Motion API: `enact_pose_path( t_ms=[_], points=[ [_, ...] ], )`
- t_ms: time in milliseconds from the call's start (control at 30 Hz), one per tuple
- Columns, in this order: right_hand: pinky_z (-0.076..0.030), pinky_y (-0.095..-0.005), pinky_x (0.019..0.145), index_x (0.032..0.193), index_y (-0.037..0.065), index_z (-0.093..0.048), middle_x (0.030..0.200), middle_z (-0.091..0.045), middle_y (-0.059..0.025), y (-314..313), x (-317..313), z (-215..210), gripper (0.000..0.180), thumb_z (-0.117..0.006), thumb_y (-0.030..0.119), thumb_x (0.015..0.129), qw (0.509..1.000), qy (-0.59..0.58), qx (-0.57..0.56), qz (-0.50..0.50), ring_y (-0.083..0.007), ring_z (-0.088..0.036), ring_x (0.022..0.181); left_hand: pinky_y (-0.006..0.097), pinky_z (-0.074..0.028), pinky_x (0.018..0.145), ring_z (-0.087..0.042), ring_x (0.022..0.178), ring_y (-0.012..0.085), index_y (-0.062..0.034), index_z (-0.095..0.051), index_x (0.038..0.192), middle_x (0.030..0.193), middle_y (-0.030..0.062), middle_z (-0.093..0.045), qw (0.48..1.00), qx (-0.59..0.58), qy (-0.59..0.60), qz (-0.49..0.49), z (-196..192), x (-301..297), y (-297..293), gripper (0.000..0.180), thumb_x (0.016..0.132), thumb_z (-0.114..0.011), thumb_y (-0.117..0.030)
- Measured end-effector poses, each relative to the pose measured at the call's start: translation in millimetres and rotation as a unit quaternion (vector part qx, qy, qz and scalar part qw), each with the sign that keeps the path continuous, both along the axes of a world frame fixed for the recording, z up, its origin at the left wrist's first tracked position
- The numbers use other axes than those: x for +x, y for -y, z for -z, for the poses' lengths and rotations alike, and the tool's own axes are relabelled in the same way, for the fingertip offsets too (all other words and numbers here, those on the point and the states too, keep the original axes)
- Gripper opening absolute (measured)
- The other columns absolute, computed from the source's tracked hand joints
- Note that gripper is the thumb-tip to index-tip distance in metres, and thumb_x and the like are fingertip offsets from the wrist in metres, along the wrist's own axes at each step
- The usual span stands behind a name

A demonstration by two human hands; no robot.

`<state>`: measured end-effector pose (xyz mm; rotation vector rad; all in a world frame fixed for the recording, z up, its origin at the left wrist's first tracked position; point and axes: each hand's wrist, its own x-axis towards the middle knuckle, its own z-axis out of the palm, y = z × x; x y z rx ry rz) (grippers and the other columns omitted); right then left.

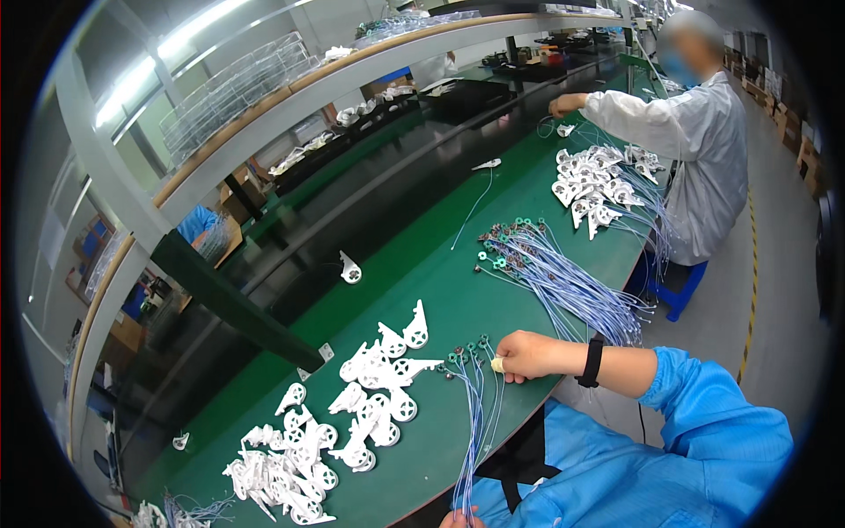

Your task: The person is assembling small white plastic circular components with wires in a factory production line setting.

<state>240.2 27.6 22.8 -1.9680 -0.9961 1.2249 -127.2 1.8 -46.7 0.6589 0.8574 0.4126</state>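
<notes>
At the near edge of the green table, my right hand (525,355) is closed in a pinch, a pale yellow cover on one fingertip. A thin wire runs down from its fingers. Beside them lie the small green ring-shaped ends of a bundle of blue-white wires (473,414). My left hand (459,517) is mostly cut off by the lower edge; its visible fingers are closed around the lower part of this bundle. Left of the bundle are piles of white plastic parts (374,365), each with a round spoked end and a pointed arm.
A larger bundle of wires (563,277) lies beyond my right hand. Farther off, a co-worker in a pale coat (704,158) sits by another pile of white parts (598,180). A dark belt (290,255) runs behind the table, under a shelf post (238,304).
</notes>
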Motion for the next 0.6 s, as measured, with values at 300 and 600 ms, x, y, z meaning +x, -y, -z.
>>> enact_pose_path(
  t_ms=[300,600],
  points=[
    [-0.046,-0.0243,0.051,0.087,0.0,-0.061,0.074,-0.064,-0.0048,20,9,-14,0.023,-0.057,0.022,0.089,0.995,-0.018,0.057,0.08,-0.01,-0.06,0.058,0.02,-0.038,0.056,-0.048,0.061,0.0058,-0.0047,-0.057,0.09,0.073,0.0015,-0.059,0.96,0.241,-0.088,0.114,11,-8,-19,0.021,0.097,-0.048,-0.022],
    [-0.036,-0.0212,0.04,0.094,0.006,-0.051,0.076,-0.059,-0.0068,62,21,-30,0.011,-0.05,0.017,0.094,0.846,-0.394,0.282,0.225,-0.0109,-0.053,0.052,0.024,-0.03,0.039,-0.032,0.037,0.0098,-0.0038,-0.055,0.092,0.049,-0.0014,-0.037,0.987,-0.136,0.032,0.084,-9,-12,-26,0.028,0.099,-0.041,-0.027]
  ],
)
